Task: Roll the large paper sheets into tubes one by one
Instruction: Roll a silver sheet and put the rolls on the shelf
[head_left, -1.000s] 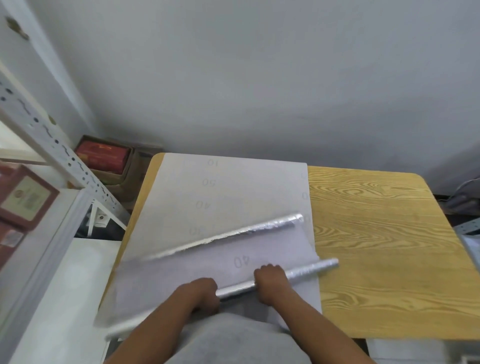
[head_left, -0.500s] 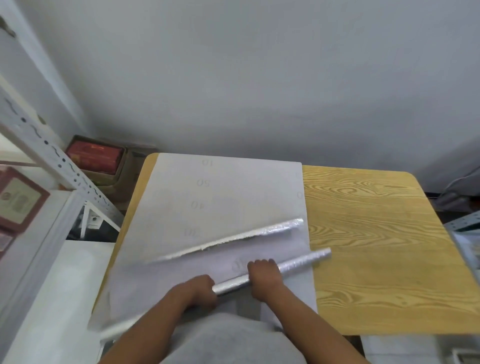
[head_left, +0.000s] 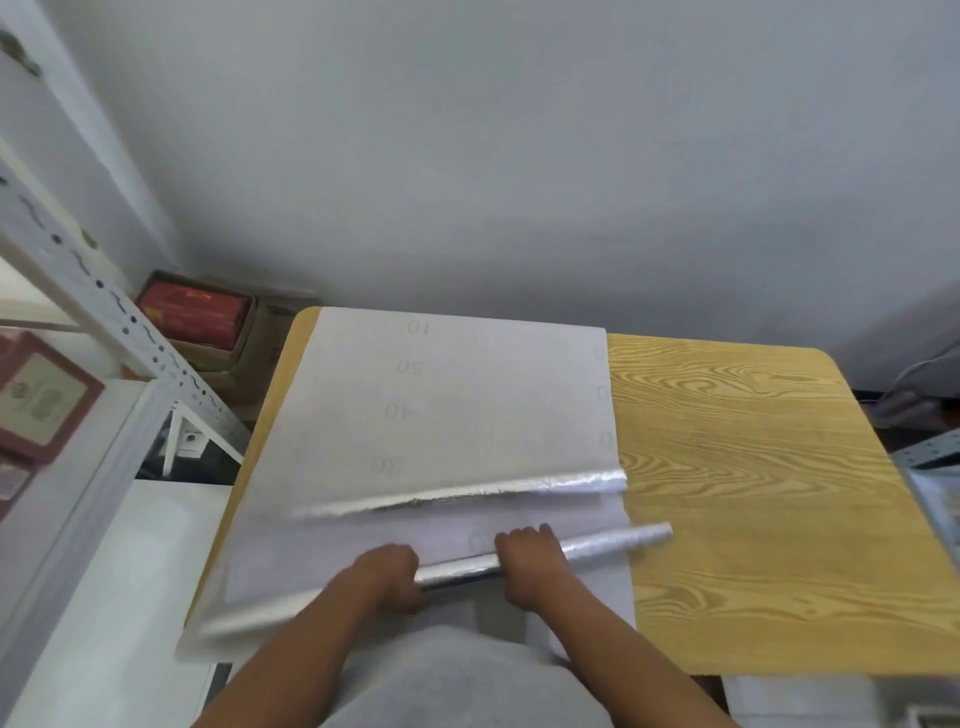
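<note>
The silver tube (head_left: 524, 558) on the table (head_left: 753, 509) is gripped by left hand (head_left: 389, 574) and right hand (head_left: 527, 564), and should be rolled evenly so its ends stay aligned

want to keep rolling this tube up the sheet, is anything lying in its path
Yes: a second silver roll lies across the paper sheet just beyond the tube that both hands grip, left and right.
</note>
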